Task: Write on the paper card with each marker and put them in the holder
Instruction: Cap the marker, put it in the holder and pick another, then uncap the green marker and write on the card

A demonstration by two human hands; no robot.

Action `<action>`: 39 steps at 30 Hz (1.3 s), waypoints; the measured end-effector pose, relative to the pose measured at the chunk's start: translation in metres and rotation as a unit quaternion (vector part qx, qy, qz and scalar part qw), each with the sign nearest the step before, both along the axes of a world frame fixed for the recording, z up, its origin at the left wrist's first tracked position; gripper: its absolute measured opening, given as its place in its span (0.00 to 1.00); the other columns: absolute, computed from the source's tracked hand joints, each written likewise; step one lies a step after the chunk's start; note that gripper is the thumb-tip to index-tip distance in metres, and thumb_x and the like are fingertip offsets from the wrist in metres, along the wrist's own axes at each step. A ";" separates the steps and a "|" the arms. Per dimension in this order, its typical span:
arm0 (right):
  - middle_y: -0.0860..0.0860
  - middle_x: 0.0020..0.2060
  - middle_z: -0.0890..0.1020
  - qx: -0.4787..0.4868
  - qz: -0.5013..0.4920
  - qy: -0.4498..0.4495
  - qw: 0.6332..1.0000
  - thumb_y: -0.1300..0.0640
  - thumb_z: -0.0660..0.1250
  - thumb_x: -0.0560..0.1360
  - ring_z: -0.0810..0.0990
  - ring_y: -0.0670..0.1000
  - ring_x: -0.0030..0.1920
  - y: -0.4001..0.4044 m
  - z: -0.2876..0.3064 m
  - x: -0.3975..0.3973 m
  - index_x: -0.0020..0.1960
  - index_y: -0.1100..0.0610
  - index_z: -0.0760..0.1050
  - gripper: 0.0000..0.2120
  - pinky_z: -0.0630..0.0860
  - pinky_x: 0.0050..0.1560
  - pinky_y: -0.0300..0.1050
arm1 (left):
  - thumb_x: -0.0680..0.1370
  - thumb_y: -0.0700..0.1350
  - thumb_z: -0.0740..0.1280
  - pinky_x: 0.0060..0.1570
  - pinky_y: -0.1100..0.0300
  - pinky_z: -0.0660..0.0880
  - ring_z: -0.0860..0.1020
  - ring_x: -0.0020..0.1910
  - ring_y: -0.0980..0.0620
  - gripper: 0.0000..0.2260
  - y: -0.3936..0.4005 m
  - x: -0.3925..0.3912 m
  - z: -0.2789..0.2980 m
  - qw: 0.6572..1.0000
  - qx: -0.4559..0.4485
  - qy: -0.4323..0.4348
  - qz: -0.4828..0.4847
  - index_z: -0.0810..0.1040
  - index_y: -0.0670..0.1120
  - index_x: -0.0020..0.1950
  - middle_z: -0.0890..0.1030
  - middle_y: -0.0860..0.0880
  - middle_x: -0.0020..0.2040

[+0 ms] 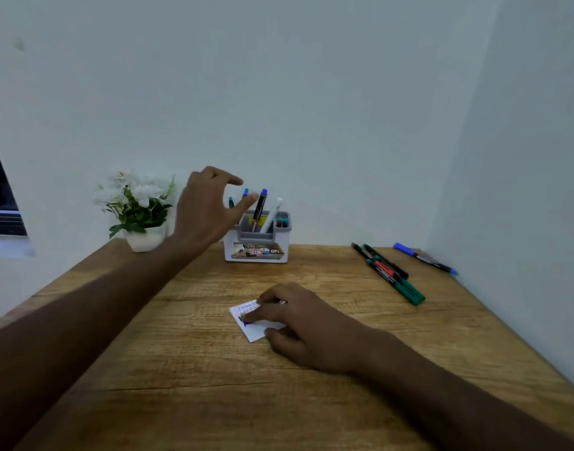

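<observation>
while left hand (207, 206) hovers open — holder (256, 242) backs wall.

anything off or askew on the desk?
Nothing damaged or spilled. The markers in the holder lean at different angles, and several loose markers lie at the table's right edge. The paper card sits skewed under the right hand.

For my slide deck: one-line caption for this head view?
Left hand open above the marker holder; right hand pins the paper card; more markers wait on the table.
</observation>
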State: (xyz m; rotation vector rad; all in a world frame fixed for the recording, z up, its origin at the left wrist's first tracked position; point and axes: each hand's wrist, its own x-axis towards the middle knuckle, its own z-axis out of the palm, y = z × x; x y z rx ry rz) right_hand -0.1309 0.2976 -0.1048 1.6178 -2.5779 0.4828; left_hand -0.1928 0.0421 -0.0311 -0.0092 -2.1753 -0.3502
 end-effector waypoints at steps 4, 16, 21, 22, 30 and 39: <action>0.52 0.71 0.77 -0.023 0.008 -0.007 1.000 0.56 0.65 0.84 0.73 0.49 0.70 -0.001 -0.003 -0.002 0.76 0.54 0.75 0.21 0.72 0.66 0.44 | 0.80 0.50 0.71 0.48 0.55 0.75 0.78 0.51 0.56 0.05 -0.001 0.064 -0.029 0.971 -0.082 -0.015 -0.226 0.81 0.54 0.56 0.81 0.57 0.52; 0.58 0.81 0.68 -0.090 -0.472 0.014 0.877 0.22 0.59 0.75 0.62 0.60 0.82 0.113 0.025 -0.108 0.78 0.40 0.70 0.37 0.62 0.80 0.61 | 0.81 0.55 0.70 0.52 0.63 0.76 0.79 0.56 0.65 0.14 -0.005 0.093 -0.088 0.923 -0.093 -0.212 -0.308 0.80 0.59 0.67 0.80 0.68 0.60; 0.63 0.81 0.66 0.052 -0.485 -0.059 0.871 0.10 0.39 0.62 0.63 0.64 0.82 0.157 0.014 -0.127 0.84 0.32 0.50 0.55 0.60 0.79 0.63 | 0.81 0.56 0.69 0.54 0.63 0.76 0.79 0.58 0.64 0.15 -0.005 0.094 -0.086 0.919 -0.079 -0.228 -0.311 0.79 0.60 0.68 0.80 0.67 0.61; 0.62 0.79 0.69 0.071 -0.477 -0.057 0.874 0.10 0.40 0.63 0.66 0.63 0.80 0.157 0.013 -0.128 0.84 0.33 0.50 0.54 0.63 0.78 0.62 | 0.81 0.56 0.69 0.54 0.63 0.76 0.79 0.58 0.64 0.15 -0.005 0.094 -0.086 0.919 -0.078 -0.227 -0.313 0.79 0.59 0.68 0.80 0.66 0.61; 0.56 0.73 0.74 0.062 -0.365 -0.042 0.928 0.18 0.55 0.71 0.74 0.58 0.71 0.103 0.008 -0.116 0.84 0.41 0.61 0.47 0.73 0.71 0.57 | 0.81 0.56 0.69 0.54 0.69 0.74 0.78 0.59 0.66 0.15 -0.006 0.096 -0.086 0.919 -0.071 -0.236 -0.307 0.79 0.59 0.68 0.80 0.67 0.62; 0.52 0.55 0.84 -0.134 -0.320 0.080 0.934 0.45 0.71 0.82 0.81 0.52 0.58 0.068 0.020 -0.090 0.60 0.51 0.85 0.13 0.77 0.53 0.46 | 0.82 0.57 0.69 0.55 0.64 0.76 0.78 0.59 0.65 0.15 -0.003 0.101 -0.081 0.919 -0.075 -0.239 -0.304 0.78 0.59 0.68 0.81 0.65 0.63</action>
